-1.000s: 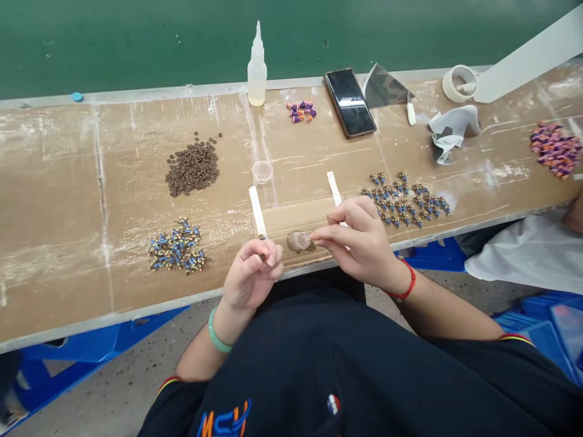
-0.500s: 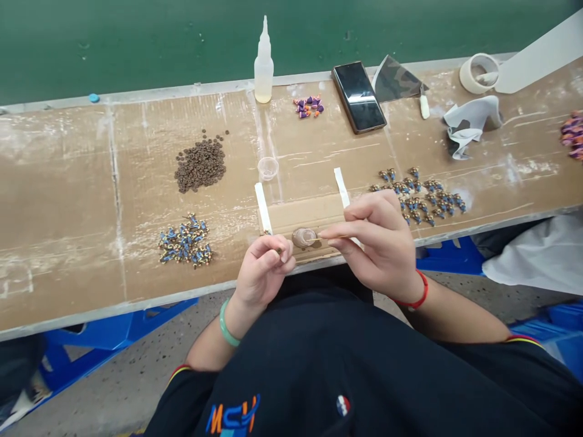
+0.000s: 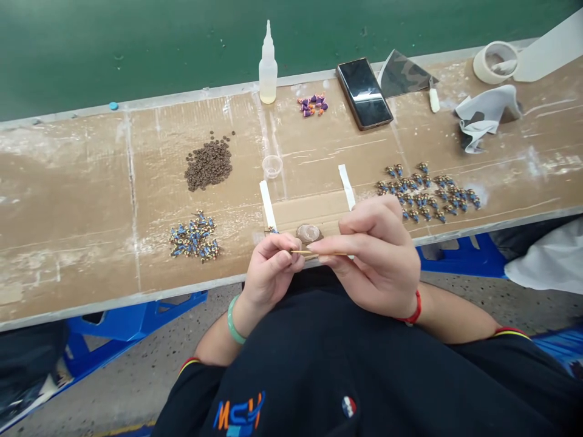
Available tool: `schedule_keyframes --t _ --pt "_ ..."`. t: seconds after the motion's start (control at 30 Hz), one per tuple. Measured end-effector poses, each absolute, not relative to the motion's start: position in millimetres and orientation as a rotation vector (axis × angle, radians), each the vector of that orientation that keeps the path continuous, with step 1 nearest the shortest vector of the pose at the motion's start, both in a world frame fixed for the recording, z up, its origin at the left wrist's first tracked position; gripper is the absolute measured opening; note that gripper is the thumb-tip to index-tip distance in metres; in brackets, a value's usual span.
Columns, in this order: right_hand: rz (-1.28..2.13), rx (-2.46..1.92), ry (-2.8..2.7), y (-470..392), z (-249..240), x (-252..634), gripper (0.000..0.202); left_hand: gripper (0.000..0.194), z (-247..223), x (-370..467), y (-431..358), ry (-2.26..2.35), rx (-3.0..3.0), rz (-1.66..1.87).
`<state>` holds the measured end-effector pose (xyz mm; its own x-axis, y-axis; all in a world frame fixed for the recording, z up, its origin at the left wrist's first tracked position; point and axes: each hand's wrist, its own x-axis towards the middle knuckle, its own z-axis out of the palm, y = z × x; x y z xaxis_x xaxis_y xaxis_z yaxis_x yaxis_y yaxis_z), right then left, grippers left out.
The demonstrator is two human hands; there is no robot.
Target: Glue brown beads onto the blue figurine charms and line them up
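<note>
Right hand (image 3: pixel 380 261): grip clamped on stick (image 3: pixel 299 252) | left hand (image 3: pixel 272 270): fingertips together, contents unclear | stick: by near edge of desk (image 3: pixel 310 152), tip at left fingertips, beside glossy blob (image 3: pixel 308 232) | risk: wobble could make stick slip, smearing skin

free: btw discs (image 3: pixel 209 165) & L strip (image 3: pixel 268 206) | obst: stick (image 3: pixel 300 252) front, cup (image 3: pixel 272 166) rear

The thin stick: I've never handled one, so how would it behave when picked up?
The thin stick is slender, so probably very light and perhaps easily snapped. It lies straight through the pinch of the right hand, so likely fairly stiff.
</note>
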<state>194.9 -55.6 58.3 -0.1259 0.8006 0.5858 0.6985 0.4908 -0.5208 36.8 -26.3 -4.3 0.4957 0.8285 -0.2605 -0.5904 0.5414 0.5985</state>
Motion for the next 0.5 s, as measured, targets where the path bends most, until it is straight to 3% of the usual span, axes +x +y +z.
schedule_keyframes --t 0.3,0.5 --pt "0.074 -1.237 -1.878 -58.3 60.7 194.2 0.011 0.036 -3.1 38.4 -28.0 0.591 0.474 0.874" --pt "0.070 -1.302 -1.797 -58.4 55.4 206.8 0.010 0.027 -1.8 39.6 -27.5 0.493 0.304 0.785"
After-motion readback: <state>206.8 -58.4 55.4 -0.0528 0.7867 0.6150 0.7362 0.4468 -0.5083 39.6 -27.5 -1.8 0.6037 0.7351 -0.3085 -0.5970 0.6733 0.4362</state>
